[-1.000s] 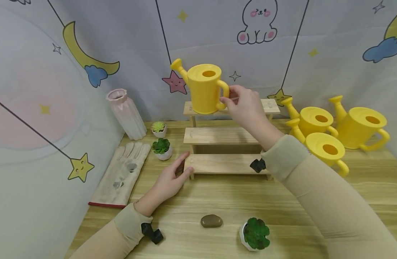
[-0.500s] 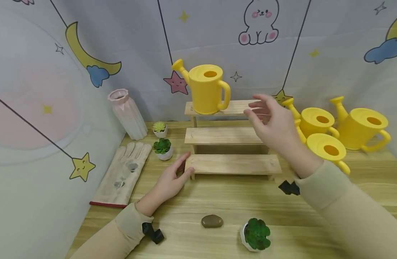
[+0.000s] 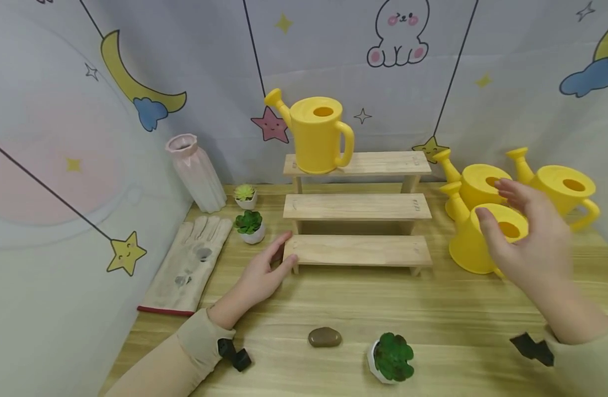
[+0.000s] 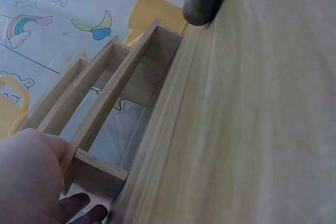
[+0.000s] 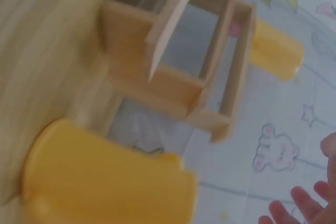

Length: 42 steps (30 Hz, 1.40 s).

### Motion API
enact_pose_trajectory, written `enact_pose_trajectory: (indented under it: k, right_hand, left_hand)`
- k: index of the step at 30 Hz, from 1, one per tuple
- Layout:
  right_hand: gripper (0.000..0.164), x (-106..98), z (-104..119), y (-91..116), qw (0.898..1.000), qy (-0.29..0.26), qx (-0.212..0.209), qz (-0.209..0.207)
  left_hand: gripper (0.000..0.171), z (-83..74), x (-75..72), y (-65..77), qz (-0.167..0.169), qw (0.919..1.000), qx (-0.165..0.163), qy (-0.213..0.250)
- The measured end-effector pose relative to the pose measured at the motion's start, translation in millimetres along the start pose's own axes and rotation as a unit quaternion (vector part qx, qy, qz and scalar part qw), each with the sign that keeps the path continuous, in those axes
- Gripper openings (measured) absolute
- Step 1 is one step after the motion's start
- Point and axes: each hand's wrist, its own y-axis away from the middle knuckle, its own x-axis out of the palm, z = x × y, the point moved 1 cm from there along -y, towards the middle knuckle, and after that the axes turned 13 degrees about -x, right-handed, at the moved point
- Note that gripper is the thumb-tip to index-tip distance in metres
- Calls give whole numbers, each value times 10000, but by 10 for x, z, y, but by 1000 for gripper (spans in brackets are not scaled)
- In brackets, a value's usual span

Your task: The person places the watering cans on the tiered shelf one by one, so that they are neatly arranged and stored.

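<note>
My left hand point(image 3: 261, 275) rests at the left end of the lowest step of the wooden three-step shelf point(image 3: 358, 249). Its thumb touches the step's front corner, and its index finger lies along the end. A yellow watering can point(image 3: 316, 140) stands upright on the top step, spout to the left. At right, my right hand point(image 3: 537, 242) is spread in front of the nearest of three yellow watering cans point(image 3: 469, 251), partly hiding it. Whether it touches that can cannot be told. In the right wrist view, its fingers point(image 5: 304, 203) are apart and hold nothing.
Two more watering cans point(image 3: 474, 179) stand behind at right. A pink-white vase point(image 3: 199, 176), two small potted succulents point(image 3: 251, 234) and a work glove point(image 3: 187, 264) are at left. A brown stone point(image 3: 325, 337) and another succulent point(image 3: 393, 357) sit near the front.
My right hand has let go of the handle of the watering can on the top step and moved right and down to the other cans. The left hand stays at the shelf.
</note>
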Motion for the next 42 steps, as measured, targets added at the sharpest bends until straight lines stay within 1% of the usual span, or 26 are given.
enact_pose_trajectory:
  k: [1,3,5,7,10,12,16,20,24,27,31,36,38,42]
  right_hand:
    - [58,-43,-46,51,9999,79,-38,-111]
    - [64,-125,-142,145,9996,191,-124,-182]
    - [67,-188,-231,246,9993,264,-93,-232]
    - [65,-243,-307,359,9993,295,149,-165]
    - [65,-287,-397,519,9972,331,666,1]
    - [70,-301,-439,606,9935,359,1032,315]
    - [79,-298,-514,700,9826,333,1546,974]
    - [87,-285,-590,764,9701,108,1943,1453]
    - [88,-277,-633,852,9582,9,2206,1822]
    - [85,-277,-639,900,9536,8,2267,1980]
    - [76,-281,-670,949,9500,-5,2239,2178]
    - [68,-275,-702,970,9431,175,2304,2389]
    - [65,-279,-709,974,9427,212,2298,2410]
    - [55,-296,-723,989,9459,277,2148,2417]
  left_hand:
    - [64,-4,-4,-1,4,10000,-29,-4]
    - [64,-13,-13,2,25,10000,-67,14]
    - [65,-22,-22,5,53,9999,-89,47]
    - [65,-31,-27,9,62,9999,-138,72]
    - [66,-36,-33,9,73,9999,-136,63]
    - [65,-36,-34,7,66,9998,-168,51]
    - [65,-31,-38,3,58,9998,-182,59]
    - [65,-22,-36,1,52,9998,-211,38]
    - [65,-16,-26,3,95,9997,-243,31]
    - [66,-16,-21,5,117,9996,-237,64]
    - [65,-17,-14,0,115,9997,-191,77]
    - [65,-13,-11,-2,93,9998,-149,64]
    - [64,-9,-11,0,81,9999,-133,55]
    - [63,-2,-8,2,70,9999,-93,50]
